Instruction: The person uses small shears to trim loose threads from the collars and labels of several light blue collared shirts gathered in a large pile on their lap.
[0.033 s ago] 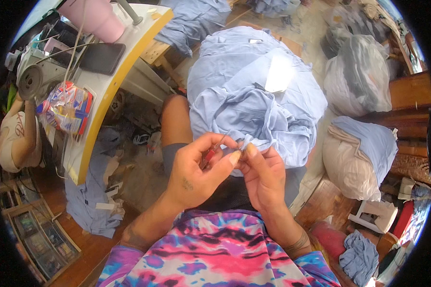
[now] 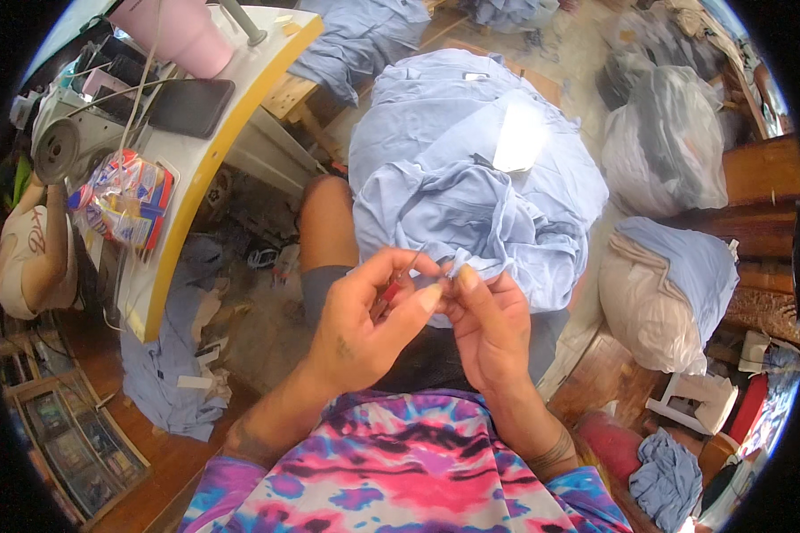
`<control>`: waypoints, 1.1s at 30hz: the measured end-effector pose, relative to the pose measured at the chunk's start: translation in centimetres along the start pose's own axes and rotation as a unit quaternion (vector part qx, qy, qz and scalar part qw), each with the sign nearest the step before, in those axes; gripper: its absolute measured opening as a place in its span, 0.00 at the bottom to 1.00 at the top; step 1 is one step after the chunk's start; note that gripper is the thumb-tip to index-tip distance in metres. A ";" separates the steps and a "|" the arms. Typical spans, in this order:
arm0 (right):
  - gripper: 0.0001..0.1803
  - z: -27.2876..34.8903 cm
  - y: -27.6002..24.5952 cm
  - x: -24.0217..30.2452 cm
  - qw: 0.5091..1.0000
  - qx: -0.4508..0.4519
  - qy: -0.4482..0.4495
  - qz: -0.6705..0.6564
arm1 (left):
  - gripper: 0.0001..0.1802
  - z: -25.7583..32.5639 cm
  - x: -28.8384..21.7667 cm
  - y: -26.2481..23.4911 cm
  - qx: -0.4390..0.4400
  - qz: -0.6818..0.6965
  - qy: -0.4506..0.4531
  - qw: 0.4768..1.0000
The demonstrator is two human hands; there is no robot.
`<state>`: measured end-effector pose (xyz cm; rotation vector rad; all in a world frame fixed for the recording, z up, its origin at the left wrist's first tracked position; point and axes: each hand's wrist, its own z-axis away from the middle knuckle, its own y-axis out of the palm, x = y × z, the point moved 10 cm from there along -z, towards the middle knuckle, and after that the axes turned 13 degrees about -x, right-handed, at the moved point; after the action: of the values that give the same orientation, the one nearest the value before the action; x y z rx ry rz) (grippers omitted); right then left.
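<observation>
Above my lap, my left hand [image 2: 364, 311] is closed around a small red-handled tool [image 2: 389, 293] with a thin metal tip; its exact kind is mostly hidden by the fingers. Close beside it, my right hand [image 2: 489, 333] pinches an edge of a light blue garment [image 2: 467, 200] between thumb and fingers. The rest of that garment lies bunched on a large rounded heap of the same blue cloth in front of me. A white tag [image 2: 517, 138] lies on the heap.
At left stands a white table with a yellow edge [image 2: 218, 147], bearing a phone [image 2: 189, 108], a pink tumbler [image 2: 173, 35] and a colourful plastic packet [image 2: 129, 202]. Stuffed plastic bags [image 2: 667, 138] are on the right. Another person [image 2: 36, 258] sits at far left.
My left thumb has drawn back slightly from my right fingertips. The right hand and the garment look the same.
</observation>
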<state>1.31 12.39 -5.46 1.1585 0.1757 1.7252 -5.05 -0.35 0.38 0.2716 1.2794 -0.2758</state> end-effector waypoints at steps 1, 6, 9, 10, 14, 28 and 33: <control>0.10 0.0 0.2 0.1 1.000 0.002 -0.003 0.000 | 0.16 0.5 -0.4 0.2 0.016 0.030 -0.011 0.999; 0.10 0.1 0.2 -0.1 1.000 -0.010 -0.014 0.012 | 0.20 2.4 0.7 0.5 0.034 0.040 -0.060 0.997; 0.10 0.1 0.3 -0.3 1.000 -0.011 -0.008 0.012 | 0.20 2.8 1.3 0.4 0.035 0.034 -0.073 0.996; 0.10 0.2 0.2 -0.4 1.000 -0.010 -0.007 0.013 | 0.20 2.8 1.6 0.3 0.035 0.034 -0.084 0.995; 0.10 0.2 0.1 -0.3 1.000 -0.006 -0.018 0.022 | 0.20 2.9 1.9 0.3 0.028 0.055 -0.112 0.992; 0.11 0.4 0.5 -0.1 0.999 -0.002 -0.044 0.016 | 0.22 2.5 2.4 -0.1 0.008 0.053 -0.127 0.990; 0.11 0.5 0.6 0.2 0.998 -0.001 -0.061 0.029 | 0.21 2.5 2.8 -0.3 0.006 0.058 -0.141 0.988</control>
<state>1.31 12.06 -4.74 1.2744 0.0668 1.6996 -2.17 -1.66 -1.71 0.3037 0.9782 -0.2136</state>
